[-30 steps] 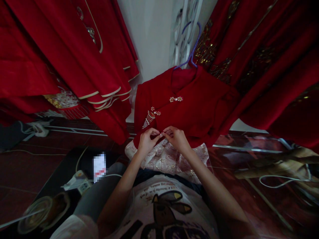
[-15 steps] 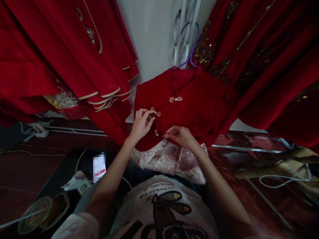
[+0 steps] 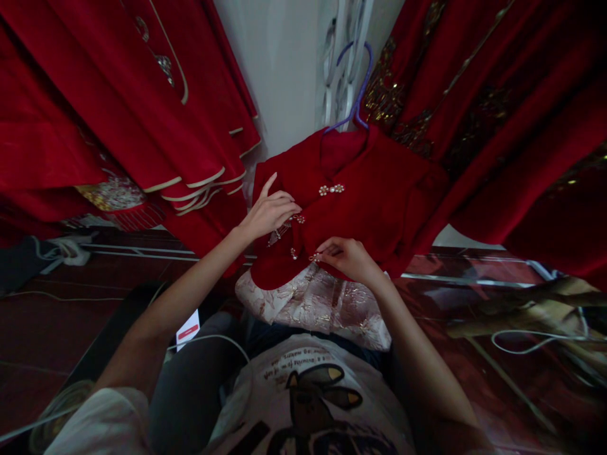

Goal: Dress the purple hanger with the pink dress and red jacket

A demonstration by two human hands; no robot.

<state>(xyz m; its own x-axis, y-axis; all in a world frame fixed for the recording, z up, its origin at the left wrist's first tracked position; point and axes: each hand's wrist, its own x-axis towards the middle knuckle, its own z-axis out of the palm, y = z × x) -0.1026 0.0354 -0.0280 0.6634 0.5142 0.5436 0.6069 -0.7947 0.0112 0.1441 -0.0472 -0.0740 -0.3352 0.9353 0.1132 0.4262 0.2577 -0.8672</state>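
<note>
A red jacket (image 3: 365, 208) on a purple hanger (image 3: 363, 95) is spread in front of me. Beaded flower clasps run down its front; the top clasp (image 3: 331, 189) is joined. My left hand (image 3: 272, 212) lies over the jacket's left side, fingers stretched and one digit raised, fingertips by the middle clasp (image 3: 298, 218). Below that hand dangles a beaded tassel (image 3: 279, 234). With thumb and fingers, my right hand (image 3: 348, 258) pinches the lower flower clasp (image 3: 315, 257) at the jacket's edge. Its other half (image 3: 294, 254) sits apart to the left.
Pale brocade fabric (image 3: 313, 306) covers my lap under the jacket. Red garments hang at left (image 3: 180, 126) and right (image 3: 502, 145). A white metal rack (image 3: 348, 76) stands behind the hanger. A phone (image 3: 188, 330) and a white cable (image 3: 222, 339) are by my left arm.
My left hand has opened out and shifted up and left from the middle clasp, uncovering the tassel. My right hand keeps its pinch on the lower clasp.
</note>
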